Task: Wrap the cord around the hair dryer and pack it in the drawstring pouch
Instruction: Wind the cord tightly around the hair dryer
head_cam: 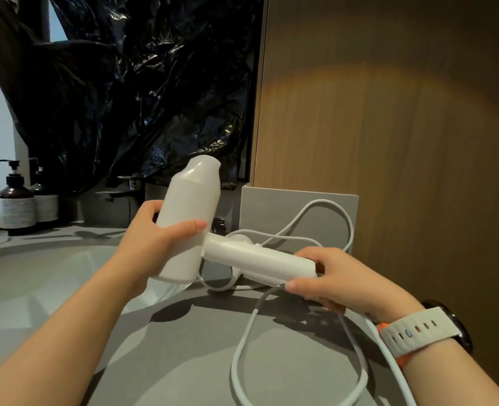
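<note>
A white hair dryer [192, 200] is held above the grey counter, its nozzle pointing up and away and its handle lying to the right. My left hand [157, 244] grips the barrel, thumb across its front. My right hand [336, 279] grips the end of the handle, where the cord leaves it. The white cord [242, 347] trails in loose loops: one loop lies on the counter in front of me and another rises behind the handle. No drawstring pouch is in view.
The grey counter [184, 347] holds a sink basin [22, 282] at the left. Two dark pump bottles [17, 200] stand at the back left, a grey box [298, 212] at the back. A wooden panel [389, 142] rises on the right, black plastic sheeting [140, 83] behind.
</note>
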Tool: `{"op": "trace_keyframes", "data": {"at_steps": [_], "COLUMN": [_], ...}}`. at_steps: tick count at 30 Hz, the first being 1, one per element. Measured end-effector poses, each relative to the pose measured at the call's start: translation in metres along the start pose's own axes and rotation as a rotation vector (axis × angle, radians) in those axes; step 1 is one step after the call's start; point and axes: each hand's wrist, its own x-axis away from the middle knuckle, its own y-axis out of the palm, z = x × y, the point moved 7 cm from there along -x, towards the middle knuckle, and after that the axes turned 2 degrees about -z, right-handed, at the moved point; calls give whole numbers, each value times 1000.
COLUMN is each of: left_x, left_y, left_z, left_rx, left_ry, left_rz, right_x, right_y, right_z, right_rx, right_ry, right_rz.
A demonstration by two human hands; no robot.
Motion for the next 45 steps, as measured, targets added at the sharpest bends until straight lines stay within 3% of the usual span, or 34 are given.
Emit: {"op": "trace_keyframes", "data": {"at_steps": [5, 9, 11, 14, 17, 19, 22, 28, 45], "left_x": [3, 3, 4, 11, 13, 13, 13, 9, 1], "left_y": [-1, -3, 1, 23, 21, 17, 22, 24, 13], "left_z": [3, 13, 14, 9, 2, 1, 6, 3, 1], "left_rx": [85, 648, 801, 760, 760, 690, 575, 451, 313], "left_ry": [-71, -34, -40, -82, -106, -61, 47, 61, 27], "left_rz": [-109, -125, -132, -159, 37, 106, 84, 116, -15], "right_x": [-1, 0, -1, -4, -4, -6, -9, -9, -7], "right_y": [-1, -3, 0, 8, 17, 26, 40, 34, 31], "right_z": [1, -4, -10, -10, -10, -14, -17, -14, -20], "right_rx": [47, -150, -232, -170, 4, 186, 344, 380, 441], "right_ry": [-40, -66, -79, -87, -80, -73, -10, 40, -31], "right_rz": [67, 136, 182, 207, 168, 138, 143, 270, 135]}}
